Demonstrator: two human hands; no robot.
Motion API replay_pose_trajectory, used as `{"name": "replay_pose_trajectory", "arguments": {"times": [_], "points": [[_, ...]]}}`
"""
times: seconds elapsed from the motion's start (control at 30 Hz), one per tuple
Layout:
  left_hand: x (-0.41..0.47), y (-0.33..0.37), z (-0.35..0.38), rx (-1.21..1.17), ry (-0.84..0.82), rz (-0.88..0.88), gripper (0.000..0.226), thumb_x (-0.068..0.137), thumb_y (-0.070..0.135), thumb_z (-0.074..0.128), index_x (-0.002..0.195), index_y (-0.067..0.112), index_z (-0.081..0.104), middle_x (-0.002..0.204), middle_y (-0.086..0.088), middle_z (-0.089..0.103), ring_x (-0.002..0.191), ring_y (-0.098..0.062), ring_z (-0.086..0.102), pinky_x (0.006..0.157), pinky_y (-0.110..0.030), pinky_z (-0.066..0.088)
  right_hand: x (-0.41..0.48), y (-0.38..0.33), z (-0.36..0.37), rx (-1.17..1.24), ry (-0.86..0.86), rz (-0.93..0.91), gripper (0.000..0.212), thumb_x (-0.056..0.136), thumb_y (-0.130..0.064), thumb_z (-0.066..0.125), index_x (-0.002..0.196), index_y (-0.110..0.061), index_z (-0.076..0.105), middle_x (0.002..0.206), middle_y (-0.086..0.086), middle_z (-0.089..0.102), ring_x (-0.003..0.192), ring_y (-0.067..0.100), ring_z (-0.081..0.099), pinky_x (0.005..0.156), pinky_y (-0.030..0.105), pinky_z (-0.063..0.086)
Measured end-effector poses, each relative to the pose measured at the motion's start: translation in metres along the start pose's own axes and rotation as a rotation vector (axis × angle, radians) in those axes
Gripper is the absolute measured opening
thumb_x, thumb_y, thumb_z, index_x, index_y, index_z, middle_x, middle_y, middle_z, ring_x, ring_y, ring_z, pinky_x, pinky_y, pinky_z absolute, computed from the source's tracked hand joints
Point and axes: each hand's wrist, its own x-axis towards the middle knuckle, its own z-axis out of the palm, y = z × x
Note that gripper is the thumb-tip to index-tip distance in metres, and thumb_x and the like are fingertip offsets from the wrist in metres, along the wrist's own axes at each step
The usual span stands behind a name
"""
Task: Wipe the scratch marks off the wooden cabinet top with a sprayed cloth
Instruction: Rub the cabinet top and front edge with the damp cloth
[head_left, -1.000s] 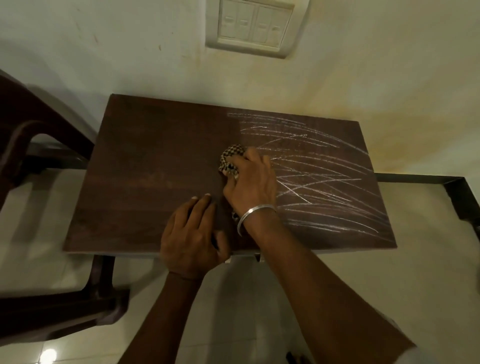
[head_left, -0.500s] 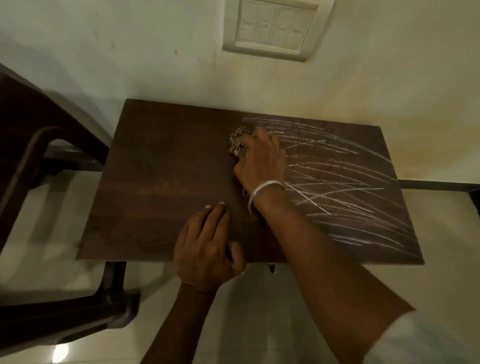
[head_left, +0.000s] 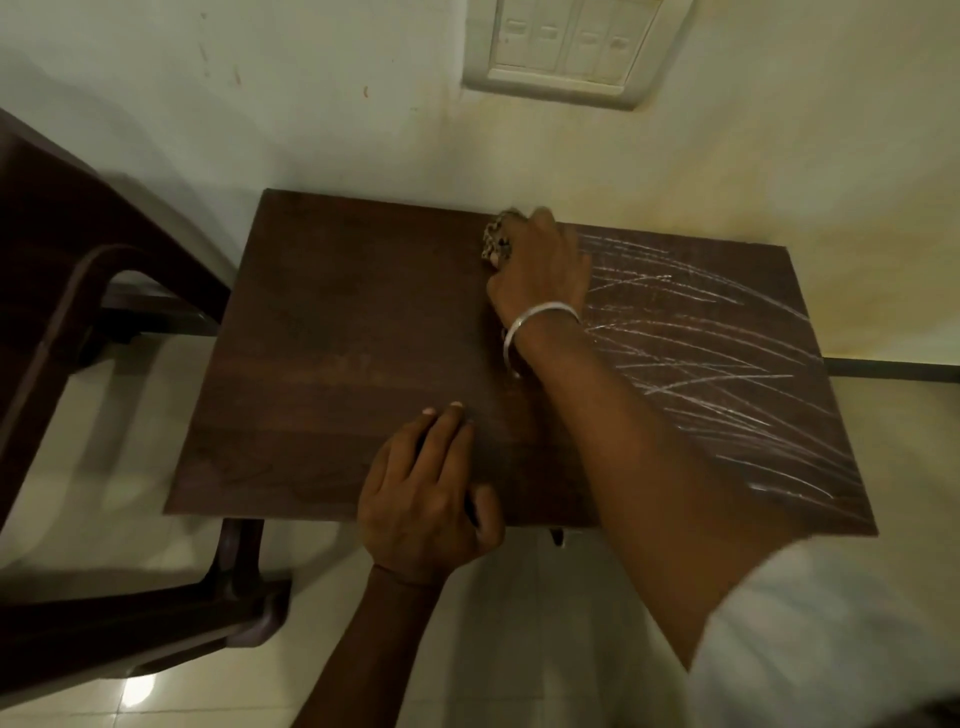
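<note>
Wooden cabinet top (head_left: 337, 364): dark brown, its 12 o'clock edge against the wall (head_left: 779, 130).
Scratch marks (head_left: 727, 353): pale curved lines sweeping over the side from 1 to 5 o'clock; the side from 7 to 11 o'clock shows plain dark grain.
Cloth (head_left: 496, 241): checked and bunched, at 12 o'clock on the top, just beside the back edge and touching the wood; only its 9 o'clock part shows past my knuckles.
Right hand (head_left: 543, 267): I have it curled over the cloth, gripping it and pressing it down; my forearm crosses the top from 5 o'clock.
Bracelet (head_left: 540, 316): 1 silver band round my right wrist.
Left hand (head_left: 426, 493): at 6 o'clock, laid flat on the wood, fingers straight and close together pointing to 12 o'clock, thumb at the front edge; it holds nothing.
Sleeve (head_left: 831, 639): white, on my right arm, at 5 o'clock in the view.
Chair (head_left: 78, 312): dark, at 9 o'clock of the top, just beside it; I cannot tell whether they touch.
Switch plate (head_left: 566, 47): cream, on the wall at 12 o'clock, above the top.
Floor (head_left: 519, 649): pale glossy tiles.
</note>
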Motion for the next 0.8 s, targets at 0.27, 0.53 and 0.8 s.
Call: {"name": "replay_pose_trajectory", "arguments": {"times": [0.27,0.53,0.8], "points": [[-0.001,-0.001,0.002,0.027,0.015,0.006,0.047,0.076,0.030,0.049,0.102,0.004,0.077,0.118,-0.012,0.072,0.102,-0.033,0.071,0.081,-0.037,0.054,-0.034,0.009,0.002,-0.004,0.050,0.005,0.037,0.083,-0.018,0.064,0.120,-0.024,0.061,0.125,0.003,0.050,0.115,0.028,0.046,0.089,0.043,0.043],[-0.001,0.000,0.002,0.022,0.034,0.010,0.046,0.073,0.027,0.050,0.102,0.005,0.077,0.119,-0.010,0.072,0.103,-0.032,0.071,0.081,-0.036,0.054,0.023,0.013,-0.004,-0.034,0.003,0.032,0.035,0.089,-0.017,0.057,0.123,-0.019,0.057,0.129,0.007,0.049,0.117,0.031,0.047,0.092,0.042,0.044],[-0.002,-0.001,0.005,0.048,0.038,0.004,0.046,0.072,0.027,0.050,0.104,0.007,0.077,0.121,-0.008,0.072,0.104,-0.031,0.069,0.084,-0.036,0.049,-0.051,0.026,0.003,0.022,0.153,0.007,0.035,0.082,-0.016,0.063,0.115,-0.025,0.064,0.122,0.003,0.052,0.112,0.028,0.048,0.086,0.042,0.043]]}}
